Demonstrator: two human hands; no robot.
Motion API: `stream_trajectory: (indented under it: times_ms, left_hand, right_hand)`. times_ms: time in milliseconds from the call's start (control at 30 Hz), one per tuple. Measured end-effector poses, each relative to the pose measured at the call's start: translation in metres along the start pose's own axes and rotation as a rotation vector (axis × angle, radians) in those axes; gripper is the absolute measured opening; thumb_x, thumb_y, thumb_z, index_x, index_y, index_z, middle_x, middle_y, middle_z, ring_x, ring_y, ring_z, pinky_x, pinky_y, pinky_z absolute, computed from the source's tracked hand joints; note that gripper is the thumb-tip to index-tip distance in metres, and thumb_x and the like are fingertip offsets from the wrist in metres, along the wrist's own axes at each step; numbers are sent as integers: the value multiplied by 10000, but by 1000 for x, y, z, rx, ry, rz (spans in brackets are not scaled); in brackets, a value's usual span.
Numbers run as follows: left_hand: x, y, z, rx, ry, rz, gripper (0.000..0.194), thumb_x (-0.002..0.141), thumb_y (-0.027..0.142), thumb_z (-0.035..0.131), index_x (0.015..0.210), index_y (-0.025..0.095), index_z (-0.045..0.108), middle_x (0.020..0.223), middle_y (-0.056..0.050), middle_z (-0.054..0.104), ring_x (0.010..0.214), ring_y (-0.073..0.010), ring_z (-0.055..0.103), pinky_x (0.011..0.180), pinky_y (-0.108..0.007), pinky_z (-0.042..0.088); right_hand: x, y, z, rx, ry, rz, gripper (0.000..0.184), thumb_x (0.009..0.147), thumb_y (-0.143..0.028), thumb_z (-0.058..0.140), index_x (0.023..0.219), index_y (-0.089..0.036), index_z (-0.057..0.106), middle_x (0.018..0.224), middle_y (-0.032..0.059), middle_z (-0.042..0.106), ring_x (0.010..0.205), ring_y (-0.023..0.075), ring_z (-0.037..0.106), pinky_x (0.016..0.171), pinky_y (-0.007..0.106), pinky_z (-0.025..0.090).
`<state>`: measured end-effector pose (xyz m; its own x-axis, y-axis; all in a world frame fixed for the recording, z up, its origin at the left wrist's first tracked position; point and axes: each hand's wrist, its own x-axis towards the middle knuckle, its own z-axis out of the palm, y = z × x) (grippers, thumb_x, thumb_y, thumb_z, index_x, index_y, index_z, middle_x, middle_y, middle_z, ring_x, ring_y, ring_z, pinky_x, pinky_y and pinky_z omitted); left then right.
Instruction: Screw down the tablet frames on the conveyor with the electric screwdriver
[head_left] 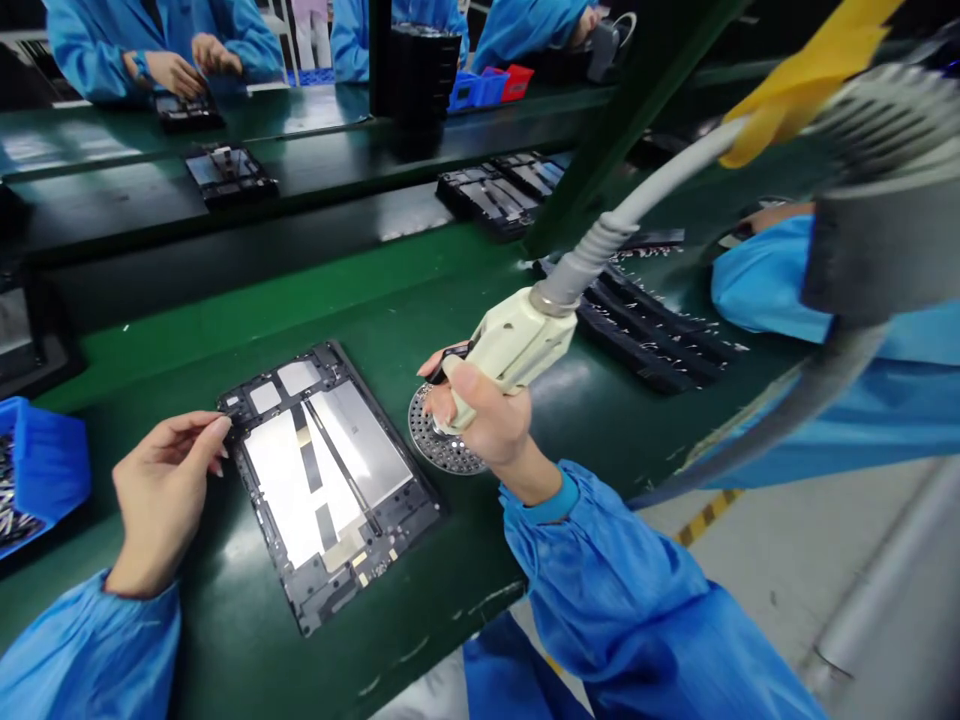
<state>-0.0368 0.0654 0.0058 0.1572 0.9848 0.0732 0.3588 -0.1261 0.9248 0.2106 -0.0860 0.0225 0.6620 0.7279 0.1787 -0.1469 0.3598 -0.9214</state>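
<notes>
A black tablet frame (322,480) with silver panels and dark strips lies flat on the green bench (180,610). My left hand (161,500) is at its left edge, with the fingertips touching the upper left part of the frame. My right hand (480,410) grips a cream electric screwdriver (517,345), whose grey cable (600,245) rises to the upper right. Its tip is hidden by my fingers. Just below my right hand lies a round perforated metal screw dish (439,440), partly covered by the hand.
Black tablet frames (645,325) lie in rows right of my hand. A blue bin of screws (41,470) stands at the left edge. A person's blue sleeve (765,280) enters at right. Co-workers (161,50) handle frames at the far bench, beyond a dark upright post (379,60).
</notes>
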Motion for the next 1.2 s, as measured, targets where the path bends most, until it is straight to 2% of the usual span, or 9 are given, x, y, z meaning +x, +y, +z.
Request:
stream_trajectory:
  times_ms: [233,467,567,700,867,1000,1200]
  left_hand:
    - [1,-4,1,-13,8,-12,361,647,400,810,894,148,737,654,4,633,550,-129,512,522,-237,444]
    - [2,-7,0,-42,-24,3,329,685,370,807,912,147,726,658,14,630,565,-122,523,535,-231,440]
    - [4,-8,0,-53,-10,1,322,688,373,802,903,148,720,655,14,629,556,-122,518,533,-235,439]
    - [5,-12,1,-66,6,-1,368,696,444,772,881,130,717,615,2,611,506,-112,500,501,-226,413]
    - [18,-22,3,-158,-45,-63,428,680,535,775,807,135,689,603,-9,589,490,-111,494,467,-218,386]
    - [26,-26,5,-92,-90,-124,297,771,421,738,812,130,696,582,3,583,446,-103,481,427,-207,374]
    - [32,-27,13,-41,-91,-125,145,859,264,690,803,130,700,562,31,572,418,-101,476,444,-215,372]
  right_hand:
    - [0,-1,0,-1,-32,-57,461,815,-555,797,584,-228,569,419,-46,471,413,131,481,580,357,588]
    - [-1,-2,2,-17,-33,-41,473,804,-542,809,574,-231,536,421,-42,463,405,133,477,488,321,513]
    - [0,1,2,-7,-37,-22,440,793,-534,817,597,-222,577,417,-42,468,399,131,471,451,298,459]
    - [-4,-2,1,2,8,33,388,743,-566,839,727,-201,707,425,-40,483,389,136,455,428,290,397]
    - [-5,-17,-10,32,5,-32,432,699,-607,838,805,-193,773,445,-20,456,421,142,450,492,327,440]
    - [-4,-19,-14,2,22,-37,421,667,-620,846,768,-217,776,455,17,439,457,160,432,528,385,433]
    - [-2,-1,-15,-47,52,-64,417,686,-604,794,766,-197,747,461,-33,409,435,148,410,512,342,451]
